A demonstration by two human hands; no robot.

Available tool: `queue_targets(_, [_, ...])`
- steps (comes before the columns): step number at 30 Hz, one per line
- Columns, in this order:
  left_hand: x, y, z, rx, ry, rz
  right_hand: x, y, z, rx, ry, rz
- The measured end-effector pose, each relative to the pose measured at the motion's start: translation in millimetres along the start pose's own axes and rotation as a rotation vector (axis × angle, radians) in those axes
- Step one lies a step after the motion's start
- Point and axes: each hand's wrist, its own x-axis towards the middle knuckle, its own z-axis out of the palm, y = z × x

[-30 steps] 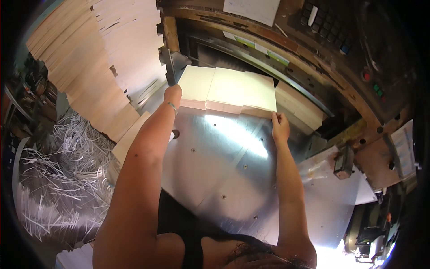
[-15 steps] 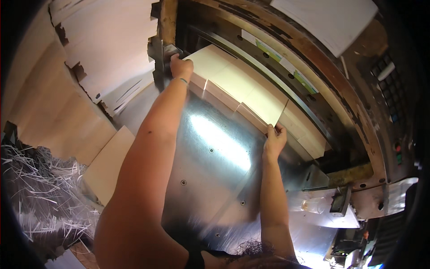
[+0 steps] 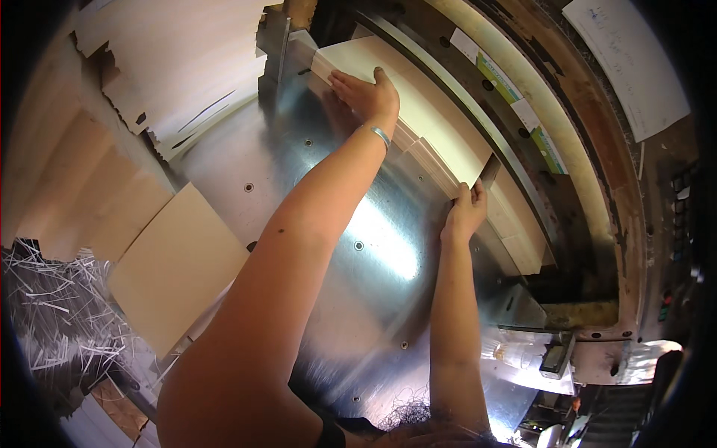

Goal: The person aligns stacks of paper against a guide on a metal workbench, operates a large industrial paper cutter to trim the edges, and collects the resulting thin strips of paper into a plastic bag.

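A long row of cream paper stacks [image 3: 433,101] lies on the shiny metal table [image 3: 336,284], tucked along a dark metal bar [image 3: 478,123] at the far side. My left hand [image 3: 367,98] is open, its fingers stretched flat along the near edge of the stacks towards their left end, thumb raised. Further right, my right hand [image 3: 464,215] has its thumb and fingers closed around the near corner of the lit stack, beside a gap. Past that gap lies another stack [image 3: 515,216], in shadow.
Large torn-edged boards [image 3: 172,75] stand at the left. Below them are a cream sheet stack [image 3: 175,269] and a heap of shredded paper strips [image 3: 63,313]. A metal guide [image 3: 282,56] rises near the stacks' left end. A handwritten sheet [image 3: 631,63] lies upper right, above a keypad [image 3: 680,213].
My left hand has left the far left corner and moved right along the stacks' near edge, fingers now flattened. The right hand stays at its corner. The view has shifted.
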Motion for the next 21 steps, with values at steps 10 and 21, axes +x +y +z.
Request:
queue_targets(10, [19.7, -8.6, 31.6, -0.063, -0.115, 0.023, 38.1, -0.7, 23.5, -0.114, 0.081, -0.026])
queue_targets(21, [39.3, -7.5, 35.9, -0.170, -0.442, -0.096, 60.9, 16.2, 32.2, -0.307, 0.190, -0.129])
